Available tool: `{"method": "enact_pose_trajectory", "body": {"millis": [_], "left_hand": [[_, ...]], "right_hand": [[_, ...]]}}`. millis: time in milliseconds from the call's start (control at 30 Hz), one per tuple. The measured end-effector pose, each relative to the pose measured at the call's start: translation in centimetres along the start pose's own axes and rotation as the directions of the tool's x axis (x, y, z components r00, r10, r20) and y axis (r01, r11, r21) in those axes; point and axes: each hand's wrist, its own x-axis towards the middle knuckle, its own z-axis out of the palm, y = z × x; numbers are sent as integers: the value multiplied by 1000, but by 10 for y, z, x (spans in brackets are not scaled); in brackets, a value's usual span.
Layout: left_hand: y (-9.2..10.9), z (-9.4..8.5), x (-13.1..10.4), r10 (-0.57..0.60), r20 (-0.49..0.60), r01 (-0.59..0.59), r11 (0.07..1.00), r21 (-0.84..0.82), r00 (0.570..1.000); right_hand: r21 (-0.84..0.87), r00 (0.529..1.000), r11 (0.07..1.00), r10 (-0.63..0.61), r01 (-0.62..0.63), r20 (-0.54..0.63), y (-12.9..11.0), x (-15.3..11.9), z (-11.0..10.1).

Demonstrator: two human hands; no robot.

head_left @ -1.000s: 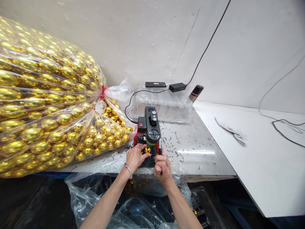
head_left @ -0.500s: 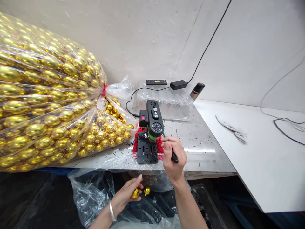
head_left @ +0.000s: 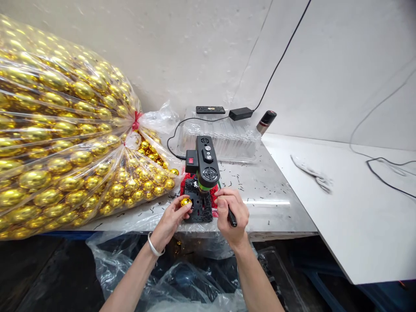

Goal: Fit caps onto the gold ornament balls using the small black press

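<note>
A shiny gold bauble [head_left: 186, 202] is pinched in the fingers of my left hand [head_left: 173, 216], at the left edge of a black slotted base plate [head_left: 196, 215]. On that plate stands a small black machine [head_left: 208, 160] with round vents, buttons and a red switch. My right hand [head_left: 233, 214] is closed around a thin tool with a black handle [head_left: 232, 218]; its far end is hidden by the fingers. A red mat [head_left: 214, 207] covered in black bits lies under the plate.
Large clear bags of gold baubles [head_left: 58, 164] fill the left side. Behind the machine are a clear plastic tray [head_left: 227, 147], a remote control [head_left: 209, 109], a power adapter [head_left: 241, 113] and a bottle [head_left: 266, 122]. A glove [head_left: 312, 173] lies on the white table at right. Clear plastic sheeting [head_left: 123, 260] hangs below.
My left hand has risen from below the table edge to the base plate with a bauble. The other bauble has dropped away toward the plastic below. My right hand stays by the machine.
</note>
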Motion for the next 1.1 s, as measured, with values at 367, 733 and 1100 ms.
{"method": "enact_pose_trajectory", "body": {"millis": [367,733,1100], "left_hand": [[-1,2,18,45,-17,-43,992,118,999],[-14,9,32,144,48,-151,924,351,988],[-16,9,34,308,148,-330,705,628,940]], "right_hand": [[-6,1000,1000,-13,14,12,1,-1,-1],[-21,999,1000,-19,20,46,3,-3,-3],[-10,998,1000,-21,22,57,2,-3,-4]]}}
